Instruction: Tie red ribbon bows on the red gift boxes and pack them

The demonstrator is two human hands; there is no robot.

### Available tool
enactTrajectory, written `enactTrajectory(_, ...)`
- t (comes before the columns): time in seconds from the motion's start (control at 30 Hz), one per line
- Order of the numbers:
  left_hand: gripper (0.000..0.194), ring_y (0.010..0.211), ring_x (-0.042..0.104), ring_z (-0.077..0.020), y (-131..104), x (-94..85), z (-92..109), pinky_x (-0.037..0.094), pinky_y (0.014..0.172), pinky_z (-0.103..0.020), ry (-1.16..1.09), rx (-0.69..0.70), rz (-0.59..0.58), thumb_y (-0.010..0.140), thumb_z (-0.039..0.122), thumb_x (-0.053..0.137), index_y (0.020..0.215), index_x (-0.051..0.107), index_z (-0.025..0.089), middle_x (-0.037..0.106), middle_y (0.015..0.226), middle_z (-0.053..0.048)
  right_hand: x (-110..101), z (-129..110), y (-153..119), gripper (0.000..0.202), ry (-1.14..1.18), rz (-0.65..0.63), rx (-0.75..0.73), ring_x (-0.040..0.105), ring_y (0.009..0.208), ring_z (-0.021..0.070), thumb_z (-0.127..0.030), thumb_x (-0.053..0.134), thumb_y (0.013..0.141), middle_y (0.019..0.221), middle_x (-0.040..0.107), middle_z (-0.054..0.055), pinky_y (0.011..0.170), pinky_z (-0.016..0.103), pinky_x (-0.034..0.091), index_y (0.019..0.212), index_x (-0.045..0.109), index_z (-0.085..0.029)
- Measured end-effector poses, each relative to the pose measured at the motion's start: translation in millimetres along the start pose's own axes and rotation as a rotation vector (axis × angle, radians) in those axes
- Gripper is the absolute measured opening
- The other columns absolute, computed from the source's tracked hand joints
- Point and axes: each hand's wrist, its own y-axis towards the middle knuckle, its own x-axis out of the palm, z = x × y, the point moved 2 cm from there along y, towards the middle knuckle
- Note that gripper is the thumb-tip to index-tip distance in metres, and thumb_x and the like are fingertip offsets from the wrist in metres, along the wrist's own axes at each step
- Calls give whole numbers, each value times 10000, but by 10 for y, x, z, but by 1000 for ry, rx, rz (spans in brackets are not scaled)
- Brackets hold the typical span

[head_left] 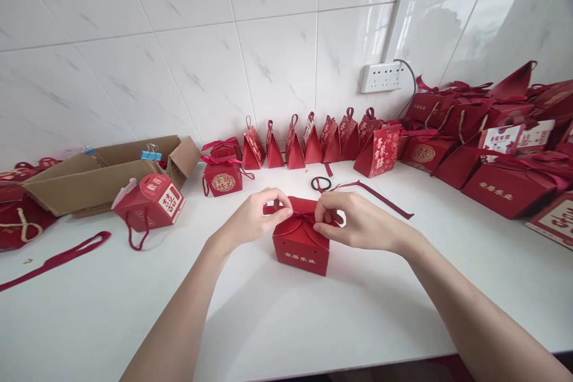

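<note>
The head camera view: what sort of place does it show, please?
Perhaps a small indoor craft workspace: a white table, loose ribbons and many red paper boxes beside a tiled wall.

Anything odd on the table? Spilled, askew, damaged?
No spills or damage stand out. Slightly untidy: a loose dark-red ribbon lies by itself on the table's left side, and a black ring lies behind the nearest red box, unlike anything around it.
</note>
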Motion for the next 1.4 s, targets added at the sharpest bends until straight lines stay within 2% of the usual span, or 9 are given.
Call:
enactTrajectory(0.17,262,618,473,-113,4,30,-19,394,558,-235,-42,-43,3,853,437,475,762,530,197,533,728,13,5,5,-8,93,-22,-25,-15,473,586,108,-131,555,758,676,582,-6,534,228,370,677,563,-177)
enactTrajectory(0.37,316,698,485,-135,37,35,-36,388,625,-247,-120,18,-38,851,472,472,733,522,184,547,754,-10,5,28,4,85,-48,-5,-32,477,581,102,-136,570,761,663,572,-18,538,221,366,688,573,-180)
enactTrajectory(0.6,320,654,447,-118,60,32,-89,367,612,-244,-147,-15,19,859,471,460,718,478,185,481,701,17,-8,28,9,107,-54,-8,-54,487,582,108,-116,539,766,668,597,-12,542,224,364,688,573,-180)
enactTrajectory(0.7,303,677,466,-124,55,22,-90,372,635,-254,-151,9,-23,862,445,463,712,485,183,504,717,9,4,37,10,108,-45,-18,-29,477,579,105,-157,542,783,664,592,-15,536,221,356,678,555,-181)
enactTrajectory(0.83,169,759,516,-146,34,-33,-64,400,715,-280,-124,105,-69,806,354,562,856,557,192,572,833,-15,24,43,20,183,-22,-17,10,455,556,101,-256,543,822,628,565,-18,531,221,349,656,527,-180)
enactTrajectory(0.93,139,790,525,-150,6,-60,-12,418,753,-291,-25,156,-83,767,297,610,866,596,201,586,912,-29,33,42,25,192,-18,-17,20,444,541,95,-241,539,823,615,554,-23,524,217,340,644,510,-181)
enactTrajectory(1.13,42,817,557,-146,-46,-37,82,446,734,-272,177,199,10,771,221,590,737,595,195,590,933,-25,44,53,23,183,-1,-14,23,450,548,96,-245,537,822,628,554,-22,529,215,346,652,504,-185)
enactTrajectory(1.4,112,746,516,-119,-21,-12,29,419,682,-254,150,196,44,842,241,543,743,561,193,570,831,0,47,58,34,190,-20,-4,37,431,542,97,-237,535,819,609,531,-23,531,220,339,640,499,-184)
